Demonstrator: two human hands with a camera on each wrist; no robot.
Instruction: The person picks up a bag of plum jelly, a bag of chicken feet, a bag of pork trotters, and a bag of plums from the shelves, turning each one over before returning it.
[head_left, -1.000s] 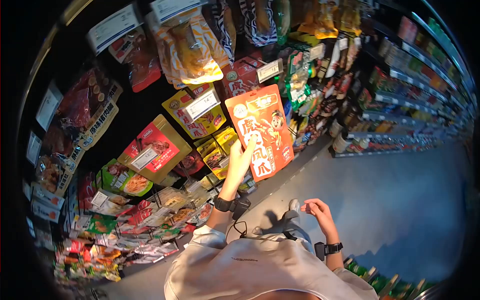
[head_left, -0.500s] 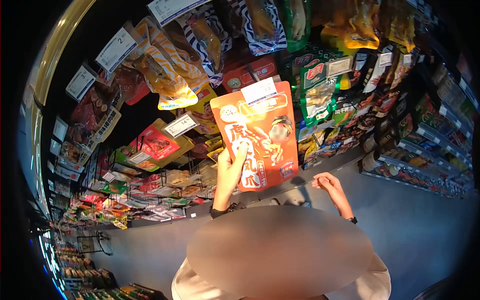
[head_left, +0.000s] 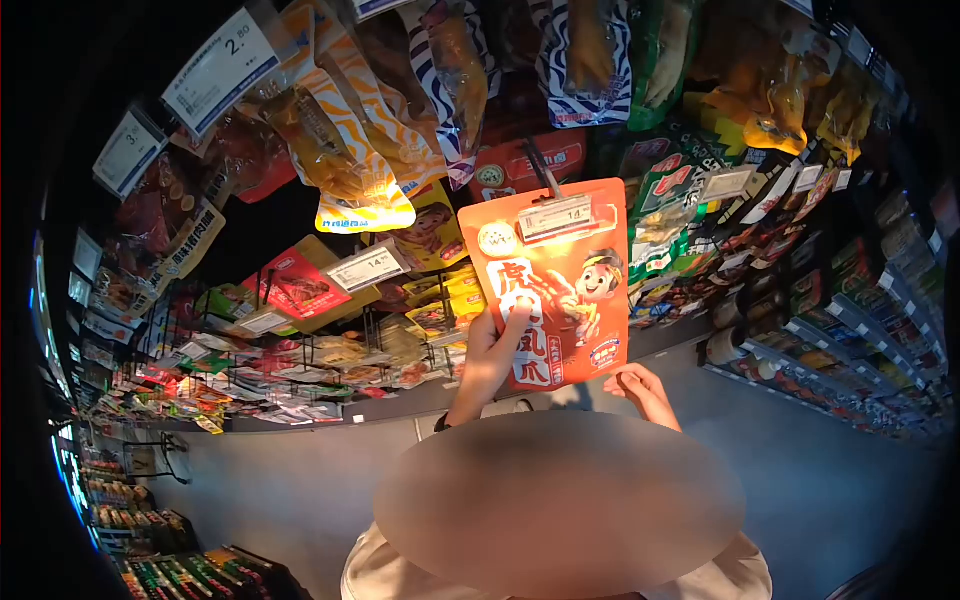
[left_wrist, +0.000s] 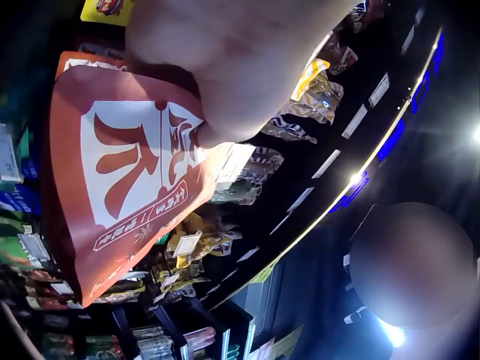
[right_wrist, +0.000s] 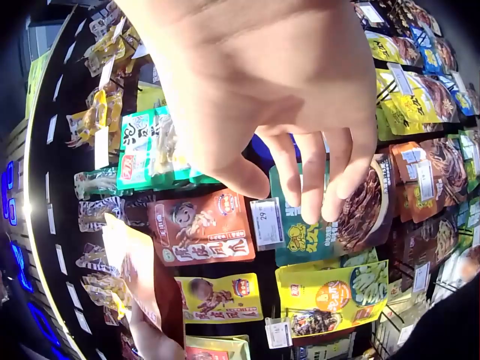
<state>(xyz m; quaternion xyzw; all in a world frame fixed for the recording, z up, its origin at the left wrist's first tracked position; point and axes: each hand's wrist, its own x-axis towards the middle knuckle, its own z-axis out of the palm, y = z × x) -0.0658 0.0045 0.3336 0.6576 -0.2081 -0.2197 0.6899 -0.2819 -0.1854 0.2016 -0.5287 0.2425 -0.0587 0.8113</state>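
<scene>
My left hand (head_left: 488,352) grips the left edge of an orange-red snack pouch (head_left: 600,345), with the thumb across its printed front. The pouch stands upright before a shelf hook, and a price tag (head_left: 557,218) overlaps its top. From the left wrist, the hand (left_wrist: 217,60) covers one side of the pouch (left_wrist: 67,180). My right hand (head_left: 645,392) is just below the pouch's lower right corner, holding nothing. In the right wrist view its fingers (right_wrist: 311,180) hang loosely bent, and the held pouch (right_wrist: 131,251) shows edge-on at lower left.
Striped snack packs (head_left: 345,150) hang above and left of the pouch, green packs (head_left: 665,200) to its right. A similar red pouch (right_wrist: 202,225) hangs on the rack. Another shelf unit (head_left: 850,330) stands at right, across the grey floor (head_left: 300,480).
The pouch has risen toward the rack and its top now lies behind a price tag. My right hand has come up from beside the body to the pouch's lower corner.
</scene>
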